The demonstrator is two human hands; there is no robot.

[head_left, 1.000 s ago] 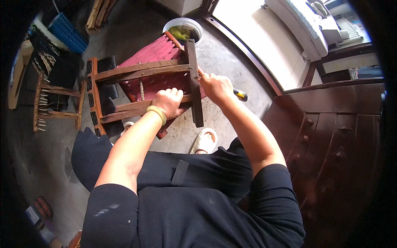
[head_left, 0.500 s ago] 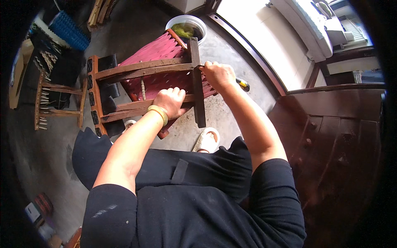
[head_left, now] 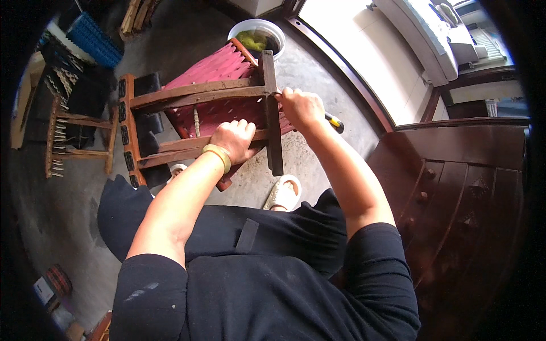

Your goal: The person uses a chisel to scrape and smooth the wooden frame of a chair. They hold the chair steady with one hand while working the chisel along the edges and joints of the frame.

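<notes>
A brown wooden stool frame (head_left: 199, 94) lies on its side before me, its dark crossbar (head_left: 274, 136) facing right and its orange-brown rail (head_left: 129, 131) with black straps on the left. Around the lower wooden leg, close to the crossbar, my left hand (head_left: 230, 139) is closed. My right hand (head_left: 301, 108) is closed on a tool with a black-and-yellow handle (head_left: 334, 122), whose end sticks out past the wrist. The tool's thin dark front meets the crossbar near the upper leg's joint; its exact tip is hidden. Beneath the frame is a pink woven stool seat (head_left: 213, 71).
A white tub (head_left: 256, 25) with something green stands beyond the pink seat. Another small wooden stool (head_left: 82, 136) and a blue woven item (head_left: 95, 40) are on the left. Dark wooden furniture (head_left: 455, 210) stands to the right. A doorway sill (head_left: 341, 68) runs at upper right.
My right hand has shifted slightly downward, and the handle end has tilted lower with it. My left hand keeps its hold on the wooden leg.
</notes>
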